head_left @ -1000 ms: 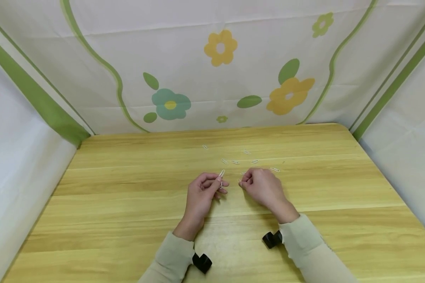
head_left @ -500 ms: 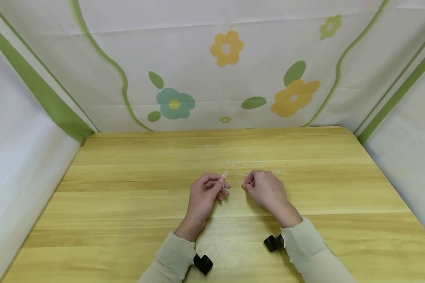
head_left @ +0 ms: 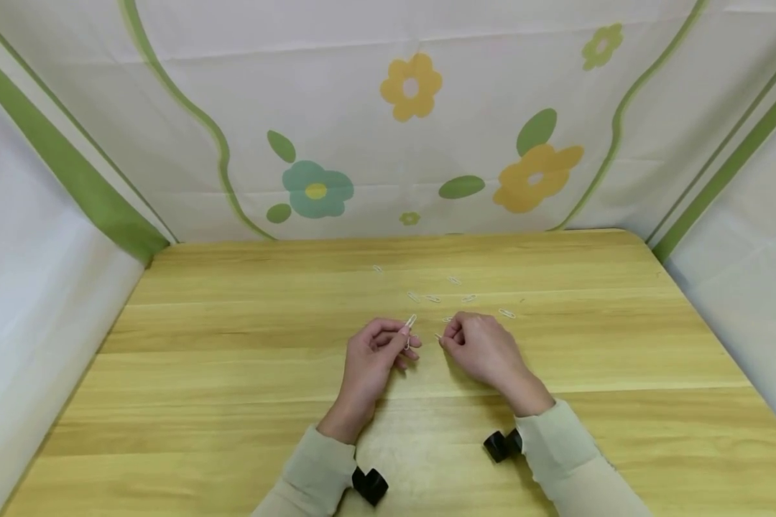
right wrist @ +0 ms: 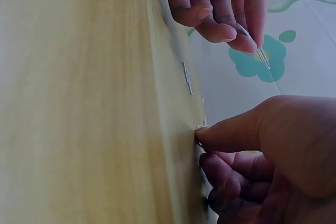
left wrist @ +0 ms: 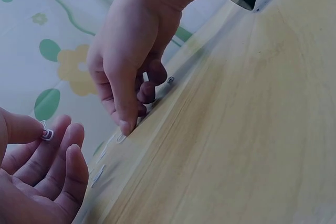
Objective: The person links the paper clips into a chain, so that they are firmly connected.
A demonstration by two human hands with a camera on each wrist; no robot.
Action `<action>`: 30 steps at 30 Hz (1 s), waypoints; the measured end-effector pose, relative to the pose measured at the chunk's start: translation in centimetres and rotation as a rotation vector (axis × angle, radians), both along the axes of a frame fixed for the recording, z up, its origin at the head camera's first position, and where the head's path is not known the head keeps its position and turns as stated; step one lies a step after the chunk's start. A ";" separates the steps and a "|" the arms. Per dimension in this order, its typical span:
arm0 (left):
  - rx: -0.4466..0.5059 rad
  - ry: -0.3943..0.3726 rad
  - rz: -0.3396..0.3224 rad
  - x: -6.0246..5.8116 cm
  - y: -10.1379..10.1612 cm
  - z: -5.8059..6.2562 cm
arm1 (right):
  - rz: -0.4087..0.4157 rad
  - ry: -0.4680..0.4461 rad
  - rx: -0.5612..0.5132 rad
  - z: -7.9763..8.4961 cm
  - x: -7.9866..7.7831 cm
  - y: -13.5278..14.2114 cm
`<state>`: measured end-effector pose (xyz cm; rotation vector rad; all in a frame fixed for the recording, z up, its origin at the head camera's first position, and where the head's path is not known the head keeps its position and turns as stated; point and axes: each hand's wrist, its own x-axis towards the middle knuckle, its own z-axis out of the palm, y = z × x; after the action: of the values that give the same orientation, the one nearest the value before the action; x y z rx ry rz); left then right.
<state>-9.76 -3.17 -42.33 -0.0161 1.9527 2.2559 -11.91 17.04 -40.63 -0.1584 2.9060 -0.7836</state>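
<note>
My left hand (head_left: 371, 359) pinches a white paper clip (head_left: 411, 321) between thumb and forefinger, its end pointing up past the thumb. A second white loop (head_left: 407, 345) hangs below the thumb; whether it is linked to the first is too small to tell. To the right, my right hand (head_left: 485, 348) reaches down to the tabletop with thumb and forefinger on another paper clip (left wrist: 121, 138). Most of that clip is hidden by the fingertips. Just beyond these fingers lies a loose clip (head_left: 447, 319), partly covered by the hand.
Several white paper clips lie scattered behind the hands, among them one at the far left (head_left: 378, 268) and one on the right (head_left: 507, 314). The wooden table (head_left: 200, 373) ends at a flower-patterned cloth (head_left: 362, 129), with white cloth at both sides.
The head view has shifted slightly. Both hands stay nearly in place; the clip end at my right fingertips shows a little lower. My left hand keeps its pinch.
</note>
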 end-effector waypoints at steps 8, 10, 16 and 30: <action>0.024 -0.013 -0.007 0.1 0.0 -0.1 | -0.002 0.014 -0.010 0.0 0.0 0.0; 0.024 -0.015 -0.009 0.1 0.0 -0.2 | -0.009 0.018 -0.020 0.0 0.0 -0.1; 0.025 -0.016 -0.011 0.0 -0.2 -0.2 | -0.050 -0.014 -0.172 0.1 0.0 -0.1; 0.031 -0.027 -0.006 0.0 -0.2 -0.1 | -0.054 -0.067 -0.697 -0.7 -0.8 0.6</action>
<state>-9.73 -3.42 -42.48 -0.0368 1.9011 2.2699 -12.66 17.67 -41.34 -0.1113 2.4542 -1.7354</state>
